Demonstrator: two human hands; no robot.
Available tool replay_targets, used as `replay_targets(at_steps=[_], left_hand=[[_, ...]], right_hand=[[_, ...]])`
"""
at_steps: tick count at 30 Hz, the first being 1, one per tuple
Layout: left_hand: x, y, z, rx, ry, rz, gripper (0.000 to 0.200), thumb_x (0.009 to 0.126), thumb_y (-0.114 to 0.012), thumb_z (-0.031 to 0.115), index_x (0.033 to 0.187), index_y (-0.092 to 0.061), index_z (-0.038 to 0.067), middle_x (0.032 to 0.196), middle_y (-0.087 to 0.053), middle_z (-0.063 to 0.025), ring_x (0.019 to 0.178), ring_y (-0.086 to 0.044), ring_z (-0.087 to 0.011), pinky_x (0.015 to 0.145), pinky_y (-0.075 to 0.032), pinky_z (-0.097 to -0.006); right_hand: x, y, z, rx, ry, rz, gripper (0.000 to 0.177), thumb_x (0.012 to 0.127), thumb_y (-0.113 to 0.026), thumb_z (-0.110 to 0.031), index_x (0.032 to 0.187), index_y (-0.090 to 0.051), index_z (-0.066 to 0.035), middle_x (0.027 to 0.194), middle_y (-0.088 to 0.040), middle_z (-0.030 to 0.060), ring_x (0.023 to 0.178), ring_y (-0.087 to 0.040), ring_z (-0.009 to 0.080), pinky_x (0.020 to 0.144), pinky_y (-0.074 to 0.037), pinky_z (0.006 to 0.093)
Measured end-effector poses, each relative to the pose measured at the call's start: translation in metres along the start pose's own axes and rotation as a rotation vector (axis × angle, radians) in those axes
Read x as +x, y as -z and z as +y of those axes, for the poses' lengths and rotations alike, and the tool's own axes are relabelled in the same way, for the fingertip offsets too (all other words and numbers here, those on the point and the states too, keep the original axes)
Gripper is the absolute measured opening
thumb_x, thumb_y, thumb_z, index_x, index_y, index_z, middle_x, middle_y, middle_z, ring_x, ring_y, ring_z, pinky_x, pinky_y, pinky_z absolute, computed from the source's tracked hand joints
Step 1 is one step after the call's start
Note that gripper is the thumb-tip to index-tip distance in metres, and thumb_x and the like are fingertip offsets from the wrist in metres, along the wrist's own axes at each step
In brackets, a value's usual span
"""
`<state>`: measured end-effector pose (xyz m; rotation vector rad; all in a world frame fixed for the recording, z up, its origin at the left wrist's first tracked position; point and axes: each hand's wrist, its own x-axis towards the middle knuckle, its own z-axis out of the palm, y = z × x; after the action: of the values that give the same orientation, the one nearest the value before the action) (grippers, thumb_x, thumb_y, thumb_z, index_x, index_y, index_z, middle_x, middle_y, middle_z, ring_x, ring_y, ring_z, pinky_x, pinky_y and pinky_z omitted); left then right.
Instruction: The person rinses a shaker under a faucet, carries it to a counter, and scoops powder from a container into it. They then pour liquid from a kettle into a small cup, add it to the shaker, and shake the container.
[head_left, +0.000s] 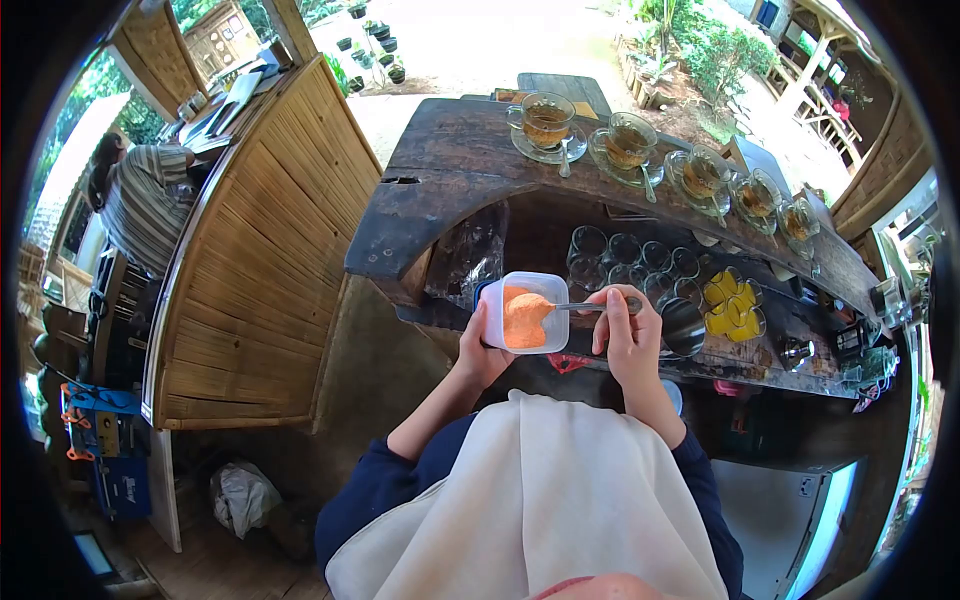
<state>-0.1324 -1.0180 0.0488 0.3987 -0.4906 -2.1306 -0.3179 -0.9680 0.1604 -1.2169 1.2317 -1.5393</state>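
Observation:
My left hand (484, 352) is wrapped around a translucent plastic tub (558, 338) with orange powder (516, 332) inside; a dark blue edge, perhaps its lid, shows at the tub's left side. In my right hand (632, 338) is the handle of a metal spoon (575, 307). A heap of the same powder covers the spoon's bowl, over the inside of the tub. Ahead, along the dark wooden counter (440, 150), stand several glass cups of brown drink, such as the nearest-left teacup (546, 122), each on a glass saucer with a spoon.
On the lower shelf, several glass mugs (622, 250) stand beside glasses of yellow liquid (735, 300). A bamboo-fronted counter (250, 270) rises at left, with a person in a striped top (150, 205) behind it. A white appliance (770, 520) is at lower right.

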Motion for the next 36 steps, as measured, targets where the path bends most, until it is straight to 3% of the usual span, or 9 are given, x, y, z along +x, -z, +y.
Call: replay_targets(at_steps=[7, 17, 23, 25, 30, 34, 35, 36], left_hand=[[-0.002, -0.007, 0.003, 0.022, -0.005, -0.023, 0.068, 0.093, -0.033, 0.059, 0.141, -0.034, 0.012, 0.141, -0.042, -0.0109, 0.128, -0.043, -0.0285, 0.104, -0.036, -0.0507], [-0.003, -0.005, 0.002, 0.022, 0.007, -0.014, 0.068, 0.092, -0.033, 0.059, 0.141, -0.034, 0.012, 0.14, -0.043, -0.0108, 0.127, -0.044, -0.0286, 0.102, -0.038, -0.0507], [-0.003, -0.002, 0.001, 0.006, 0.018, -0.012, 0.068, 0.092, -0.032, 0.059, 0.141, -0.035, 0.011, 0.139, -0.044, -0.0109, 0.127, -0.045, -0.0279, 0.102, -0.038, -0.049], [-0.004, -0.004, 0.002, 0.005, 0.02, -0.022, 0.068, 0.093, -0.032, 0.059, 0.14, -0.035, 0.011, 0.138, -0.044, -0.0109, 0.126, -0.045, -0.0278, 0.102, -0.038, -0.0486], [-0.007, -0.007, 0.003, 0.028, -0.009, -0.011, 0.066, 0.094, -0.031, 0.057, 0.14, -0.036, 0.01, 0.136, -0.046, -0.0113, 0.126, -0.045, -0.0277, 0.104, -0.037, -0.0467], [-0.008, -0.003, 0.001, 0.061, -0.02, 0.051, 0.065, 0.094, -0.033, 0.055, 0.139, -0.036, 0.008, 0.137, -0.045, -0.0121, 0.126, -0.044, -0.0285, 0.105, -0.035, -0.0464], [-0.008, 0.002, 0.001, 0.033, -0.024, 0.021, 0.061, 0.096, -0.034, 0.049, 0.14, -0.033, 0.007, 0.139, -0.042, -0.0126, 0.129, -0.042, -0.028, 0.107, -0.033, -0.046], [-0.008, 0.004, 0.001, 0.005, -0.027, -0.009, 0.058, 0.097, -0.036, 0.044, 0.141, -0.03, 0.007, 0.141, -0.04, -0.0132, 0.131, -0.039, -0.0274, 0.109, -0.03, -0.0456]], right_hand=[[-0.002, 0.004, -0.002, -0.171, 0.201, -0.019, 0.021, 0.098, -0.048, -0.013, 0.092, -0.061, 0.003, 0.076, -0.064, 0.0065, 0.048, -0.051, 0.0032, 0.042, -0.037, 0.0169], [-0.006, 0.007, -0.003, -0.184, 0.283, -0.024, 0.017, 0.096, -0.049, -0.009, 0.091, -0.061, 0.002, 0.082, -0.066, 0.0087, 0.049, -0.052, 0.0037, 0.043, -0.039, 0.0169], [0.0, 0.003, -0.002, -0.357, 0.632, -0.133, 0.005, 0.088, -0.057, -0.001, 0.091, -0.061, -0.001, 0.088, -0.066, 0.0125, 0.053, -0.058, 0.0122, 0.046, -0.044, 0.0229], [0.0, 0.0, 0.001, -0.555, 0.469, -0.196, 0.006, 0.087, -0.059, -0.001, 0.092, -0.06, -0.003, 0.086, -0.065, 0.0101, 0.054, -0.058, 0.0163, 0.047, -0.044, 0.0257], [-0.004, -0.005, 0.012, -0.566, 0.384, -0.172, 0.007, 0.09, -0.057, -0.007, 0.087, -0.061, -0.002, 0.08, -0.064, 0.0085, 0.053, -0.057, 0.0145, 0.045, -0.04, 0.0248], [-0.009, -0.009, 0.022, -0.37, 0.07, -0.204, 0.017, 0.095, -0.053, -0.013, 0.089, -0.063, -0.001, 0.065, -0.059, 0.0051, 0.048, -0.052, 0.0078, 0.045, -0.039, 0.0217], [-0.01, -0.01, 0.023, -0.269, -0.061, -0.222, 0.02, 0.097, -0.051, -0.015, 0.09, -0.063, 0.0, 0.061, -0.057, 0.0032, 0.046, -0.05, 0.0057, 0.045, -0.039, 0.0209], [-0.01, -0.01, 0.025, -0.269, -0.061, -0.221, 0.02, 0.097, -0.051, -0.015, 0.09, -0.063, 0.0, 0.061, -0.057, 0.0032, 0.046, -0.05, 0.0057, 0.045, -0.039, 0.0209]])
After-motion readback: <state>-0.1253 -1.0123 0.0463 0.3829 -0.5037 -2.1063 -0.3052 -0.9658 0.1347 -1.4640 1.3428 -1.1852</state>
